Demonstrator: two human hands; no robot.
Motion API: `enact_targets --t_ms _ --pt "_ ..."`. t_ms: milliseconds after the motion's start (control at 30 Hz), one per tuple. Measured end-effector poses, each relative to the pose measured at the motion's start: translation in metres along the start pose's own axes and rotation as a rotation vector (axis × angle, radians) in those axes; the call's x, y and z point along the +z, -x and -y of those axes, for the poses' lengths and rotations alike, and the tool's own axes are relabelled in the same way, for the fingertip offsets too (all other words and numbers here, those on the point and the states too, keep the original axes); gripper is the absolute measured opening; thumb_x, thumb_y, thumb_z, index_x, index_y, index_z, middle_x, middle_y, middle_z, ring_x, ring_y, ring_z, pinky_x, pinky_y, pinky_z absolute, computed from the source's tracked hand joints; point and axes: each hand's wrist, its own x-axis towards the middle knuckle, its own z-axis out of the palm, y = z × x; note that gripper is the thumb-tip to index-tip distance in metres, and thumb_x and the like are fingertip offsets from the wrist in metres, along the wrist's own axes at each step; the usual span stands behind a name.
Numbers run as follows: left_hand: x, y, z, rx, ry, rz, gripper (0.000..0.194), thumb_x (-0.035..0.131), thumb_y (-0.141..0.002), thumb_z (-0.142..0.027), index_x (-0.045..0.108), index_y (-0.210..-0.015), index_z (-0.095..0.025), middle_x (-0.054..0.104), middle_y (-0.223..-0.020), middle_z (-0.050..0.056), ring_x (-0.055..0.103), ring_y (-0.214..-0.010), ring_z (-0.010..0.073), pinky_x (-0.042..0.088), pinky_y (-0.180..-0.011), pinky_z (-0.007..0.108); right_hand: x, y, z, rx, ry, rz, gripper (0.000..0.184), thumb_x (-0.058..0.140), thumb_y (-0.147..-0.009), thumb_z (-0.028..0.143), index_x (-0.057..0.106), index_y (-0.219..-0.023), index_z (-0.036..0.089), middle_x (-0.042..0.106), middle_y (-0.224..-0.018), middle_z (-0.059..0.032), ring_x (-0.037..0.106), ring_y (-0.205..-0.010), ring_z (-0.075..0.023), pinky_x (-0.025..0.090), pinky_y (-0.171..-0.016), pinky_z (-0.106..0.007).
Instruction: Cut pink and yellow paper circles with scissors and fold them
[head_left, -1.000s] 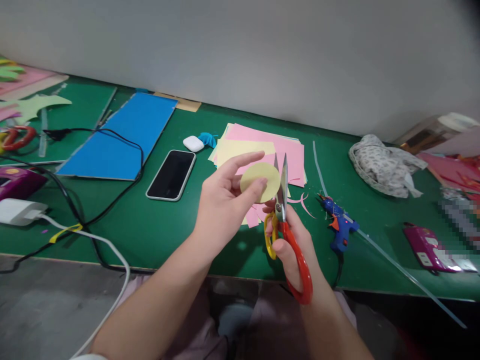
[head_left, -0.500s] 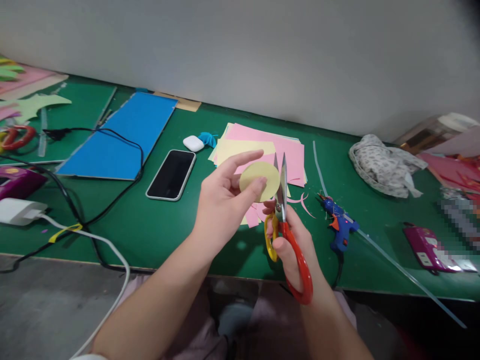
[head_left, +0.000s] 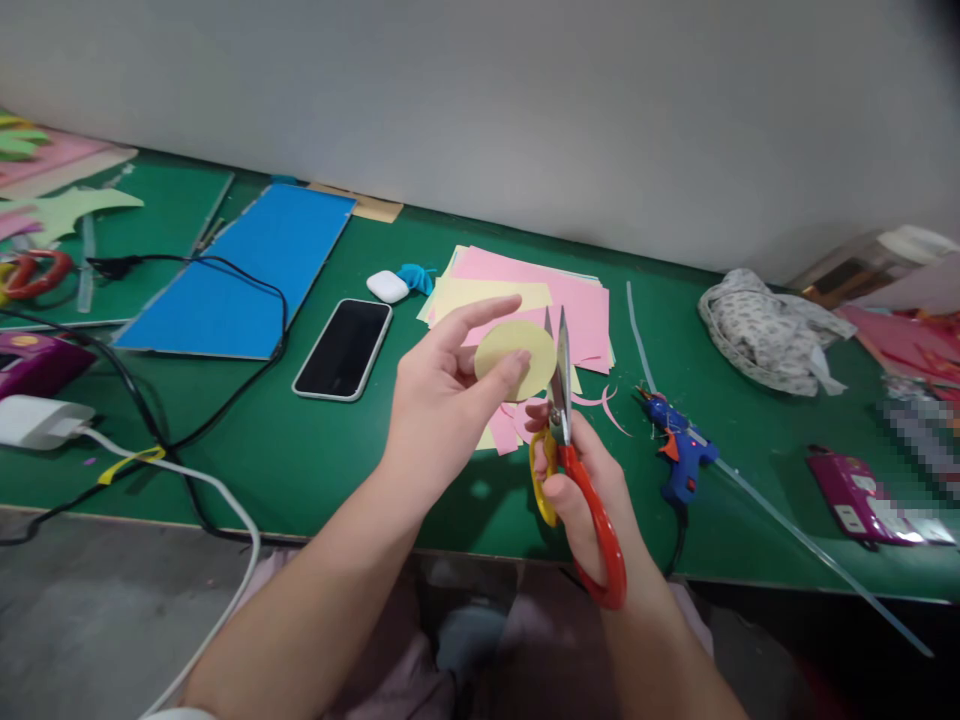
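The pale marks on the purple thing (head_left: 847,480), between 3 and 4 o'clock from the yellow paper circle (head_left: 499,350), are too blurry to read. The circle is up in the air, over the green table (head_left: 330,480), near the middle.

The left hand (head_left: 439,405) pinches the circle with its thumb on top and fingers behind. Its pointing finger sticks out straight toward 2 o'clock. The right hand (head_left: 604,470) curls around the scissors (head_left: 559,428). Its thumb goes into the red loop, and its other fingers wrap by the yellow loop. The blades point up to 12 o'clock and are a little bit apart. They are right by the circle's 3 o'clock edge, but I cannot tell if they touch it.

Behind the circle, at 1 o'clock, is a pile of pink and yellow paper (head_left: 581,310). Pink scraps (head_left: 506,428) lie around 6 o'clock. A phone (head_left: 343,350) lies at 9 o'clock, and a small white case (head_left: 386,287) sits at 10. A blue glue gun (head_left: 686,465) is at 4 o'clock. Between 2 and 3 is a see-through box (head_left: 862,265) with something brown inside.
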Motion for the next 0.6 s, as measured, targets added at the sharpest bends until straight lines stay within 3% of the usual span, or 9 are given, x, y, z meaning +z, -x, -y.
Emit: enact_targets --t_ms 367,600 --pt "-0.0013 -0.0017 0.0022 0.005 0.005 0.007 0.038 0.076 -0.080 -0.024 0.071 -0.117 -0.024 0.075 -0.075 -0.001 0.069 -0.063 0.0130 0.061 -0.061 0.024 -0.0019 0.0003 -0.0016 0.008 -0.003 0.008 0.065 0.065 -0.082 0.069 0.059 -0.126 0.022 0.058 -0.091 -0.0065 0.054 -0.074 -0.0183 0.037 -0.046 -0.025" --pt "-0.0015 -0.0033 0.0068 0.028 0.022 -0.002 0.037 0.076 -0.080 -0.022 0.071 -0.116 -0.026 0.074 -0.073 -0.003 0.070 -0.061 0.0119 0.060 -0.059 0.021 -0.0020 -0.0008 -0.0011 -0.024 0.030 -0.004 0.059 0.065 -0.083 0.067 0.061 -0.124 0.024 0.057 -0.088 -0.0030 0.053 -0.075 -0.0165 0.047 -0.063 -0.029"
